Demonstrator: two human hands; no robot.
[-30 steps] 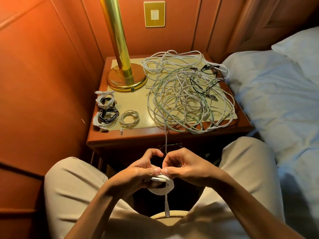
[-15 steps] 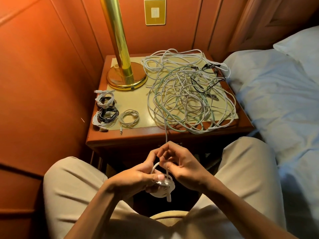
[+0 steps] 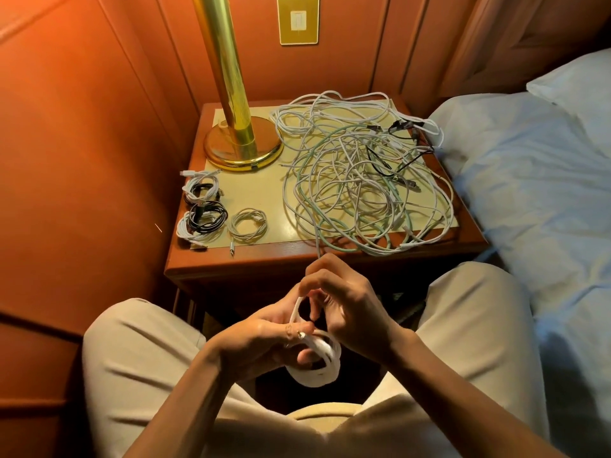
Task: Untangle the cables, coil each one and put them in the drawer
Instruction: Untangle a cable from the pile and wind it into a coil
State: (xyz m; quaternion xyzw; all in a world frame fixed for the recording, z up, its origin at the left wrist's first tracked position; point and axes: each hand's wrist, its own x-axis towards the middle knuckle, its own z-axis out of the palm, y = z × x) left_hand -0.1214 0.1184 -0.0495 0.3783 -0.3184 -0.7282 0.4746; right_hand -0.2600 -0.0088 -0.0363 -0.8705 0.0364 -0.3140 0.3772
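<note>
Here, a thin white cable (image 3: 319, 365), likely light, limp and springy, sits half-coiled over the person's lap. The left hand (image 3: 261, 342) pinches the loops together; the right hand (image 3: 344, 299) pinches the free strand running up to a loose tangled heap (image 3: 363, 180) on the wooden table (image 3: 264, 259). Smooth round coiled cables (image 3: 205, 209) lie beside a brass lamp (image 3: 243, 147).

No readable text, label, brand, number or sign anywhere in view. Brass wall switch plate (image 3: 299, 19) bore plain white rocker, unmarked. Connectors on cable tangle (image 3: 363, 180) too small to show any marking.
</note>
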